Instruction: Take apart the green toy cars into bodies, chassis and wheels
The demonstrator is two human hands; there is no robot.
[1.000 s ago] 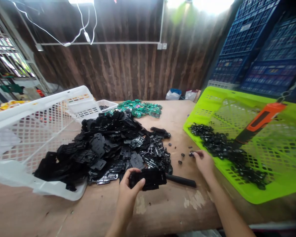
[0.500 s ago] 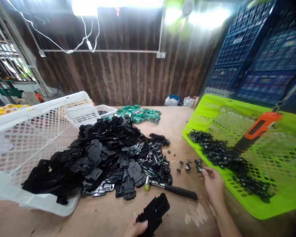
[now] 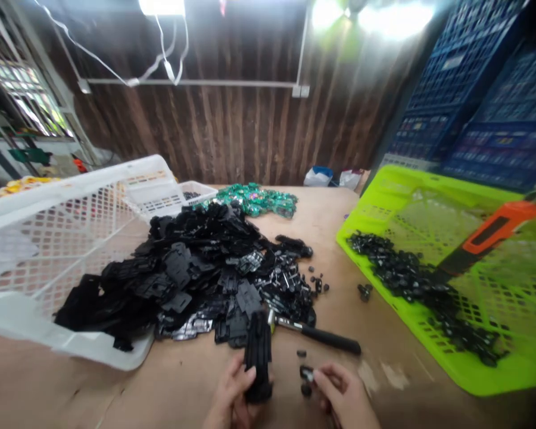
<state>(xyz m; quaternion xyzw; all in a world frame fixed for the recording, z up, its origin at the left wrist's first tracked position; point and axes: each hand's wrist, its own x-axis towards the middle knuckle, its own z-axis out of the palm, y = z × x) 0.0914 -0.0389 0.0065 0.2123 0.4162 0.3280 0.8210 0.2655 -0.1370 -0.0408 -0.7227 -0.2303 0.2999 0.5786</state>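
My left hand (image 3: 230, 393) grips a black plastic casing (image 3: 258, 356), held upright at the table's near edge. To its right, my right hand (image 3: 342, 396) pinches a small black part (image 3: 307, 373) between its fingertips. Another small black piece (image 3: 301, 353) lies loose on the wood just above it. A hammer with a black handle (image 3: 321, 336) rests on the table right behind both hands. A big heap of black plastic casings (image 3: 192, 274) spills from a tipped white basket (image 3: 67, 250) at left.
A lime-green basket (image 3: 495, 369) at right holds several small black parts and an orange-handled tool (image 3: 495, 229). Loose small parts (image 3: 364, 291) lie on the wooden table. Green packets (image 3: 254, 198) are piled at the back. Blue crates (image 3: 473, 101) stack at far right.
My right hand came back from the green basket's edge to the near table with a small part. My left hand turned the casing upright and brought it close to the right hand.
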